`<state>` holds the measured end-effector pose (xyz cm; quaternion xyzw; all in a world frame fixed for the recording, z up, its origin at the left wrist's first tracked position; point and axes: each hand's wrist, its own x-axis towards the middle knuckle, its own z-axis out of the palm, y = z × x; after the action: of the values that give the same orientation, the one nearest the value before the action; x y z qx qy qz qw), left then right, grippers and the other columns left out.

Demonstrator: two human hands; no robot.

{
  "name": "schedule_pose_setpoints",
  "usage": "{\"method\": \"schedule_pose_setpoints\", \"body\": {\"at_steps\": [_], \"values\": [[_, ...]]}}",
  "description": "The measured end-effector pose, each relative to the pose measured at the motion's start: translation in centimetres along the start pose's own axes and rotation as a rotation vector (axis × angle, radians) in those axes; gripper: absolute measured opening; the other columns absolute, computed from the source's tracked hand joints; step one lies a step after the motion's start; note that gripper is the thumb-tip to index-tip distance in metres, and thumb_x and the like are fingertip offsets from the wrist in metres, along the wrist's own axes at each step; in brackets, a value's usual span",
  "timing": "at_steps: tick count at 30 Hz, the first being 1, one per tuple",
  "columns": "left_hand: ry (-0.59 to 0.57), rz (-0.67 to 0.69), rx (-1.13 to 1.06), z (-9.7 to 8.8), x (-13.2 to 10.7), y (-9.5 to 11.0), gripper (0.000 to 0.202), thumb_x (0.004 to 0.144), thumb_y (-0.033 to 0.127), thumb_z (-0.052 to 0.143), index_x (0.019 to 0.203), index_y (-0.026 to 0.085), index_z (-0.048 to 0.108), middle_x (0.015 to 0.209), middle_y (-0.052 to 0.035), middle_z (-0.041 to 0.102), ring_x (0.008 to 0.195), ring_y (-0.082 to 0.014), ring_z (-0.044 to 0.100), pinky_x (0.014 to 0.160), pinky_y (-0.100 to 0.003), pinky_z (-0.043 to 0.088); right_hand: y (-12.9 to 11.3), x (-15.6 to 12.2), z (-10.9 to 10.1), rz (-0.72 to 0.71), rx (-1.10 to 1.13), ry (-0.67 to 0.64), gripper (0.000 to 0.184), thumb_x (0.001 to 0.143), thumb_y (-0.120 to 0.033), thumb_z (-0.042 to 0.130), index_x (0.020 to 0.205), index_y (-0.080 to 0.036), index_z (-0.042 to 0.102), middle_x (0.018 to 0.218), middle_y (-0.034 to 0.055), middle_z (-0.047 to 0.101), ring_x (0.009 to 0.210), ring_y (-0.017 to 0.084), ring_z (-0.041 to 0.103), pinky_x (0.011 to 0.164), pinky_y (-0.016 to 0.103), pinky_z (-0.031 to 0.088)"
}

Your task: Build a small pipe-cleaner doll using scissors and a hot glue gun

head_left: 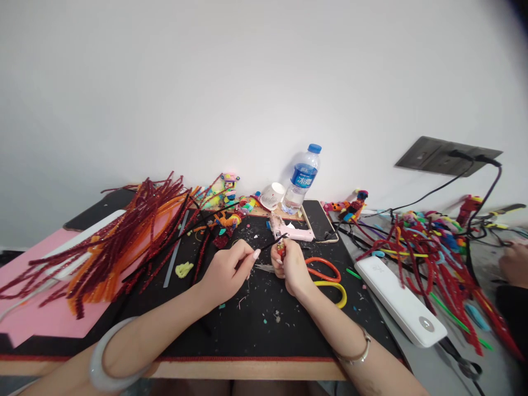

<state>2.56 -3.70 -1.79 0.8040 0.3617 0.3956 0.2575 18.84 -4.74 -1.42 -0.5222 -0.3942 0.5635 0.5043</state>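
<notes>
My left hand (231,267) pinches a thin black pipe cleaner (269,244) between thumb and forefinger. The black strand stretches toward my right hand (292,265), whose fingers are closed around a small orange-and-red piece (281,250), mostly hidden. Just behind my right hand lies a pink glue gun (299,232) on the black mat (247,330). Scissors with one orange and one yellow handle (336,290) rest to the right of that hand. Left of my left hand is a pale yellow coiled scrap (183,269).
Red and orange pipe cleaners (119,242) pile up at left, beside a translucent glue stick (175,253). A water bottle (301,181) and tipped paper cup (272,196) stand by the wall. A white power bank (400,302) lies right, near another person's hand (515,264).
</notes>
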Motion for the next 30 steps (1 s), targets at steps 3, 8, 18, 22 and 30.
{"method": "schedule_pose_setpoints", "body": {"at_steps": [3, 8, 18, 22, 30], "values": [[0.015, -0.001, -0.011, -0.07, 0.03, 0.03, 0.02, 0.091, 0.023, 0.042, 0.071, 0.02, 0.042, 0.051, 0.0069, 0.05, 0.045, -0.0071, 0.048, 0.052, -0.019, 0.038, -0.06, -0.04, 0.05, -0.004, 0.002, -0.01, 0.037, 0.082, -0.033, 0.03, 0.048, -0.02, 0.035, 0.041, -0.0068, 0.023, 0.035, 0.006, 0.015, 0.036, 0.021, 0.009], [0.044, -0.036, -0.033, -0.21, 0.18, 0.16, 0.021, 0.091, 0.024, 0.042, 0.071, 0.02, 0.041, 0.05, 0.0073, 0.048, 0.044, -0.0069, 0.047, 0.051, -0.019, 0.037, -0.52, -0.03, 0.03, 0.023, 0.097, -0.013, 0.047, 0.085, -0.05, 0.031, 0.048, -0.02, 0.034, 0.04, -0.0083, 0.021, 0.035, 0.004, 0.012, 0.035, 0.019, 0.007], [-0.018, 0.022, 0.013, 0.06, 0.09, -0.12, 0.021, 0.091, 0.023, 0.041, 0.071, 0.019, 0.041, 0.051, 0.007, 0.047, 0.044, -0.0065, 0.045, 0.052, -0.02, 0.034, -0.52, 0.41, -0.21, 0.025, 0.185, 0.101, 0.044, 0.086, -0.041, 0.027, 0.048, -0.02, 0.034, 0.038, -0.0075, 0.024, 0.033, 0.004, 0.012, 0.034, 0.017, 0.007], [-0.018, 0.026, 0.007, 0.08, 0.04, -0.14, 0.02, 0.091, 0.023, 0.042, 0.071, 0.019, 0.041, 0.051, 0.0074, 0.047, 0.044, -0.0063, 0.045, 0.051, -0.019, 0.034, -0.66, 0.28, -0.02, 0.009, 0.136, 0.123, 0.041, 0.085, -0.037, 0.026, 0.048, -0.02, 0.034, 0.038, -0.0074, 0.024, 0.032, 0.005, 0.013, 0.033, 0.017, 0.008], [-0.012, 0.038, 0.004, 0.04, 0.03, -0.04, 0.021, 0.091, 0.023, 0.042, 0.071, 0.019, 0.041, 0.051, 0.0076, 0.046, 0.043, -0.0061, 0.045, 0.051, -0.019, 0.034, -0.55, 0.1, 0.01, -0.042, 0.084, 0.12, 0.032, 0.081, -0.028, 0.028, 0.051, -0.021, 0.035, 0.039, -0.0073, 0.024, 0.033, 0.005, 0.013, 0.034, 0.018, 0.008]]}}
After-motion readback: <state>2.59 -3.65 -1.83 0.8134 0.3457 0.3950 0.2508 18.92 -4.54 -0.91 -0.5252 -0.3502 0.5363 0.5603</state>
